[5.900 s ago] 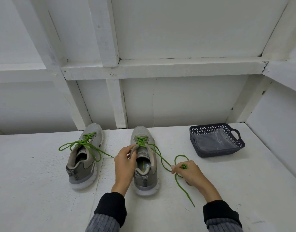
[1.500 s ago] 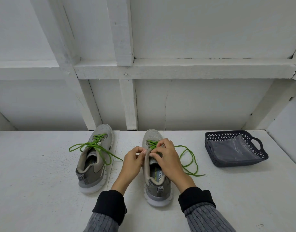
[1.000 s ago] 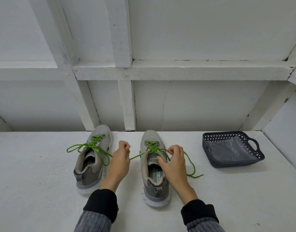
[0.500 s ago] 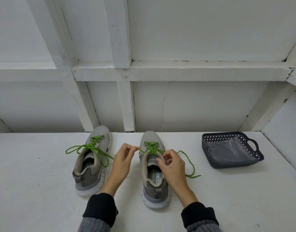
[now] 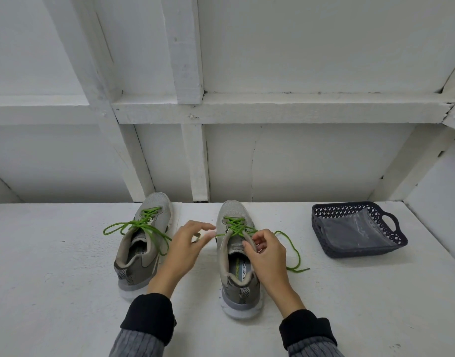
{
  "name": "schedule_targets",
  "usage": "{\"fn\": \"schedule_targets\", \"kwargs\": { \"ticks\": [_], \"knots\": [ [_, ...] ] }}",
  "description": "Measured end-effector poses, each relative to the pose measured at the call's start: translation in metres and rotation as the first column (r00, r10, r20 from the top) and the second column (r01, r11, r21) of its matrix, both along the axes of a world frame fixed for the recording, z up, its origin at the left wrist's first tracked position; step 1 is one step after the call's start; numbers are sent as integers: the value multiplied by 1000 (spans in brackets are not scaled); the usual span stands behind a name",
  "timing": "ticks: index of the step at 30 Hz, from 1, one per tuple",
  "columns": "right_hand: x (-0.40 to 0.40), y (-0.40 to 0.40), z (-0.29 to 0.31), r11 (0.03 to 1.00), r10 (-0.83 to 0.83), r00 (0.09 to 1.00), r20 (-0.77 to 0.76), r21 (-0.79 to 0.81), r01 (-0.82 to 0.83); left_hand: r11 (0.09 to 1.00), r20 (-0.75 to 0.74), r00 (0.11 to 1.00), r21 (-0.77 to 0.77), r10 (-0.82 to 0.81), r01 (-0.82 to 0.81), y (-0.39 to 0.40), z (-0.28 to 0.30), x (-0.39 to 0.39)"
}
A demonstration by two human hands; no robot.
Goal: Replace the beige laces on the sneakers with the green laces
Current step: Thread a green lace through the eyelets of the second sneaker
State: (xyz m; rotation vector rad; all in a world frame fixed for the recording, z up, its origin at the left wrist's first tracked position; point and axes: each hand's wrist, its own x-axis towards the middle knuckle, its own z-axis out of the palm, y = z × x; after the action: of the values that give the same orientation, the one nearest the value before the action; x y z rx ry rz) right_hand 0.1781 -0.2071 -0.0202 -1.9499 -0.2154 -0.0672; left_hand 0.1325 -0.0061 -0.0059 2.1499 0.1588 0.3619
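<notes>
A: Entry, head view. Two sneakers on the white bench, toes pointing away from the person. Left sneaker (image 5: 141, 249) carries a green lace (image 5: 136, 228), ends lying loose. No beige lace visible anywhere.

B: And the right sneaker (image 5: 238, 266)?

A: Green lace (image 5: 235, 226) crossed through the eyelets. Its long axis runs straight away from the person, heel nearest. One free end trails right across the bench towards the dark basket (image 5: 357, 231), without reaching it.

B: Hands?

A: Left hand (image 5: 187, 244) is just left of the shoe, fingertips blurred; it appears to pinch the short left end, drawn roughly crosswise to the shoe. Right hand (image 5: 266, 249) sits over the tongue, fingers curled, pinching lace at the top eyelets.

B: Judgement?

A: Right hand is nearer the remaining eyelets. The next move probably turns on pulling both ends sideways, across the shoe's axis, to even them.
</notes>
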Motion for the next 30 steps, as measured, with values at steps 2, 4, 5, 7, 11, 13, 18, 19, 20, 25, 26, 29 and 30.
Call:
{"fn": "schedule_targets", "kwargs": {
  "ticks": [2, 4, 5, 7, 11, 13, 18, 19, 20, 25, 26, 29, 30],
  "knots": [
    [0, 0, 0, 1000, -1, 1000, -4, 3, 1, 998, -44, 999, 63, -6, 9, -7, -3, 3],
    [1, 0, -1, 1000, -6, 1000, 1, 2, 6, 1000, -32, 999, -25, 17, -18, -13, -4, 5],
    [1, 0, -1, 1000, -6, 1000, 3, -1, 6, 990, -22, 999, -135, 27, -30, -16, -4, 5],
    [1, -1, -2, 1000, 1, 1000, -2, -1, -1, 884, -14, 996, -459, 86, -83, -20, -1, 5],
    [0, 0, -1, 1000, 1, 1000, 5, 4, -1, 438, -18, 948, -884, 319, -164, -11, 7, 6],
    [0, 0, -1, 1000, 6, 1000, 13, -2, -6, 463, -16, 943, -868, 333, -178, -9, 8, 5],
    [0, -1, 1, 999, 26, 1000, -6, 38, -26, 882, 16, 993, -463, 113, -93, -20, 0, 7],
    [0, -2, 2, 997, 38, 999, -16, 66, -36, 916, -2, 998, -398, 63, -59, -21, -1, 7],
    [1, -3, 2, 994, 46, 999, -20, 96, -43, 938, -25, 1000, -345, 19, -26, -22, -1, 7],
    [13, -7, -6, 995, 95, 995, -19, -29, -96, 989, -107, 993, -143, -55, 40, -22, 0, 6],
    [15, -8, -7, 993, 105, 994, -27, -52, -107, 991, -103, 994, -127, -44, 30, -22, 0, 5],
    [19, -12, -8, 987, 109, 994, 8, -123, -108, 998, -119, 993, -66, -22, 14, -22, 1, 4],
    [18, -13, -6, 983, 106, 994, 19, -153, -102, 999, -130, 991, -33, -15, 11, -22, 3, 4]
  ]
}}
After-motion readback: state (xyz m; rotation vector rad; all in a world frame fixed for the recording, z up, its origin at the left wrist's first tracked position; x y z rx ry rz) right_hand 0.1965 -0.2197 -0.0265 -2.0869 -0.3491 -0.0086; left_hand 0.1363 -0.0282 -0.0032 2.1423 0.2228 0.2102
